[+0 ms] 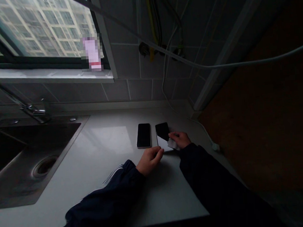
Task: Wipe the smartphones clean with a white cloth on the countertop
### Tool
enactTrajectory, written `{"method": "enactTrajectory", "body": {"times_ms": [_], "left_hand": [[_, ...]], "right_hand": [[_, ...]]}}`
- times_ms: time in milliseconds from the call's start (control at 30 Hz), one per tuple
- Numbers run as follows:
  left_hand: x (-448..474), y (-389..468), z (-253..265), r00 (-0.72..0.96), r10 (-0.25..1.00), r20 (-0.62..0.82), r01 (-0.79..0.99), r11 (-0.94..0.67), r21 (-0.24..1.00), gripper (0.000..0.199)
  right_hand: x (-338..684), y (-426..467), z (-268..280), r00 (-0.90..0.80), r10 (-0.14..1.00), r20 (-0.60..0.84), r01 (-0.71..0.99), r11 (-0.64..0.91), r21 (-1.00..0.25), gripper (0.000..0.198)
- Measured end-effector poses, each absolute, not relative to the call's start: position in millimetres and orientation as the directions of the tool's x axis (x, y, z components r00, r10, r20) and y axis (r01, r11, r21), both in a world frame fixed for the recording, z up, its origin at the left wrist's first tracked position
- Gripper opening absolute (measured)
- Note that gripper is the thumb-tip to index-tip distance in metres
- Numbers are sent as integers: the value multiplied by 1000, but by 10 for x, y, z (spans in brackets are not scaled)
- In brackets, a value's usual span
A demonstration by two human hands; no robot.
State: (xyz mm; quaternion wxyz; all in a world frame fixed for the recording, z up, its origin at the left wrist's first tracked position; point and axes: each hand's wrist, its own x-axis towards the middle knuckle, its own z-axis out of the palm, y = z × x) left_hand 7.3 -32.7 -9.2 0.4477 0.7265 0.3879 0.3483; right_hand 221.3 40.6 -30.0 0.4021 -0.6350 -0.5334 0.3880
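Note:
Two black smartphones lie side by side on the white countertop point(107, 191). The left smartphone point(143, 136) is untouched, its screen dark. The right smartphone point(162, 130) has a bright reflection across the lower part of its screen. At this phone's lower left corner, my left hand point(150, 159) is closed, thumb and fingertips pinched on the edge. Over the phone's right side is my right hand point(180, 139), fingers closed on a crumpled whitish wipe point(173, 144). The wipe touches or hovers just above the screen; I cannot tell which.
A steel sink point(40, 188) with a faucet point(38, 113) is at the left. A white cable point(205, 66) hangs across the view, and another cable ends in a plug point(215, 147) at the counter's right. Brown wood panel point(270, 120) stands to the right.

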Motion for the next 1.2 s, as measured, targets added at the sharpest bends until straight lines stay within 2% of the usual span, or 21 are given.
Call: {"method": "enactTrajectory", "body": {"times_ms": [133, 467, 567, 733, 867, 967, 1067, 1133, 1167, 1200], "left_hand": [[76, -323, -126, 486, 860, 155, 269, -316, 910, 47], [63, -351, -108, 519, 852, 68, 209, -204, 956, 61], [53, -364, -88, 536, 839, 92, 139, -195, 971, 54], [23, -372, -74, 486, 874, -14, -16, 25, 1000, 33], [20, -372, -48, 406, 912, 53, -45, -38, 998, 28], [30, -368, -32, 341, 939, 55, 29, -69, 997, 30], [37, -361, -14, 298, 934, 199, 131, -246, 960, 37], [41, -365, -5, 296, 919, 260, 122, -307, 944, 28], [43, -372, -4, 302, 917, 261, 91, -300, 949, 32], [45, -382, -7, 316, 916, 248, 53, -278, 959, 48]], "right_hand": [[2187, 408, -305, 119, 992, -50, 383, -92, -919, 37], [2100, 256, -221, 93, 995, 41, 548, -17, -836, 58], [2081, 238, -212, 93, 994, 50, 587, -14, -809, 59], [2065, 225, -223, 82, 994, 72, 617, 6, -787, 57], [2071, 233, -257, 64, 994, 93, 620, 33, -784, 55], [2059, 237, -264, 57, 989, 135, 611, 72, -788, 52], [2017, 202, -209, 42, 976, 212, 590, 147, -794, 39], [1978, 153, -146, -10, 964, 266, 554, 227, -801, 31], [1958, 123, -115, -47, 956, 288, 529, 268, -805, 32], [1939, 92, -89, -104, 944, 314, 488, 324, -811, 38]]}}
